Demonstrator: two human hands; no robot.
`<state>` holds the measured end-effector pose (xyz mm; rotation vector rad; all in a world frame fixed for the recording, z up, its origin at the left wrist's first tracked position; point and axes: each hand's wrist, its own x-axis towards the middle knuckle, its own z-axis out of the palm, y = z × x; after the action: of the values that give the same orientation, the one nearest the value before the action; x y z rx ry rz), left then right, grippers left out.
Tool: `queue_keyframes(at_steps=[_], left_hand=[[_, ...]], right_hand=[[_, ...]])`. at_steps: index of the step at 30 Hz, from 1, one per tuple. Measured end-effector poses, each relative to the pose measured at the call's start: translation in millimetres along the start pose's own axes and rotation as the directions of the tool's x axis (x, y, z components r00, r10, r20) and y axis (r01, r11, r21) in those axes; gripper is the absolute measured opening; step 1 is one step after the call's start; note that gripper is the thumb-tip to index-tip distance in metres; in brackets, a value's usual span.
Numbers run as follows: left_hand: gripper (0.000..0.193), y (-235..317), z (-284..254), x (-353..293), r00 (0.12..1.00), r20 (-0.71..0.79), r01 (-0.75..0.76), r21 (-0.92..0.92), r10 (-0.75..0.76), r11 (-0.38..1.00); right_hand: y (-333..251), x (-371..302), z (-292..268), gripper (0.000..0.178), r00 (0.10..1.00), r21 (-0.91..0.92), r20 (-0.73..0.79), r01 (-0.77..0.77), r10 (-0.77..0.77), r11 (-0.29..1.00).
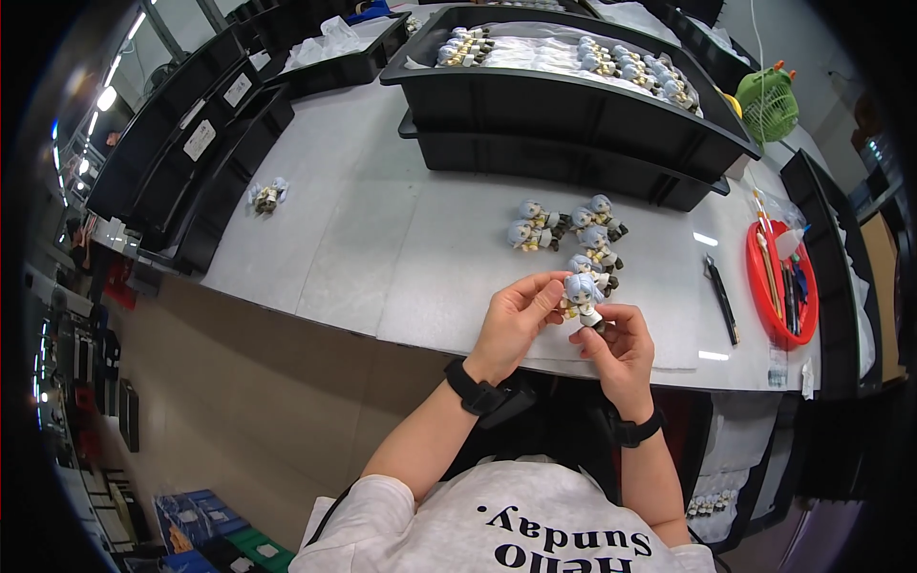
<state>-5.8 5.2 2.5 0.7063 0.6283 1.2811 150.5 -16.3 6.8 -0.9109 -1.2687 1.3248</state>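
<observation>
Figurine [584, 294] with pale blue hair, white clothing and dark feet is, in the head view, between the person's two hands, on the near side of the large black tray [564, 119] and well apart from it. The left hand [516, 325] pinches it with thumb and fingers at the side of the head and upper body; the right hand [623, 346] has thumb and fingertips at the legs and lower body. Its head points toward the large black tray, its feet toward the person.

Between the hands and that tray, a cluster of similar figurines [592, 237] lies on the pale table [353, 224]. One lone figurine [267, 196] lies to the tray's left, nearer the person.

The large black tray rests on another black tray [564, 164] and holds figurines toward its left and right ends, with white wrapping [535, 57] between. Left of it, a black tray [349, 69] holds crumpled white plastic [330, 43]; farther left stand black bins [229, 153] with white labels. Right of it is a green basket [767, 107]. Nearer the person from its right end, a red basket [755, 286] holds brushes [767, 272] and a translucent bottle [788, 244], with a black pen-like tool [721, 299] lying beside it.
</observation>
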Motion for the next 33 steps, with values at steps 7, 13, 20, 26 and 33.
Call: queue_keyframes(at_steps=[7,13,20,26,33], left_hand=[[0.031,-0.5,1.5,-0.1,0.999,0.038,-0.025,0.209,0.017,0.978],[0.032,2.2,3.2,-0.5,1.0,0.025,0.003,0.01,-0.004,1.0],[0.031,4.6,2.5,-1.1,1.0,0.028,-0.007,-0.012,0.007,1.0],[0.026,5.8,2.1,-1.2,0.999,0.033,0.006,-0.043,-0.005,0.999],[0.025,3.4,0.5,-0.3,0.999,0.045,0.007,-0.044,-0.005,0.999]], right_hand=[[8.8,2.7,-5.9,0.032,0.985,-0.124,0.031,0.171,-0.168,0.977],[0.4,2.2,-5.2,0.026,0.998,0.089,0.004,0.054,-0.055,0.995],[1.1,2.1,-3.8,0.027,0.997,0.068,-0.001,0.073,-0.073,0.995],[0.3,2.1,-3.2,0.031,0.998,0.079,0.004,0.067,-0.067,0.995],[-1.6,1.5,-2.7,0.032,0.998,0.082,0.007,0.054,-0.055,0.995]])
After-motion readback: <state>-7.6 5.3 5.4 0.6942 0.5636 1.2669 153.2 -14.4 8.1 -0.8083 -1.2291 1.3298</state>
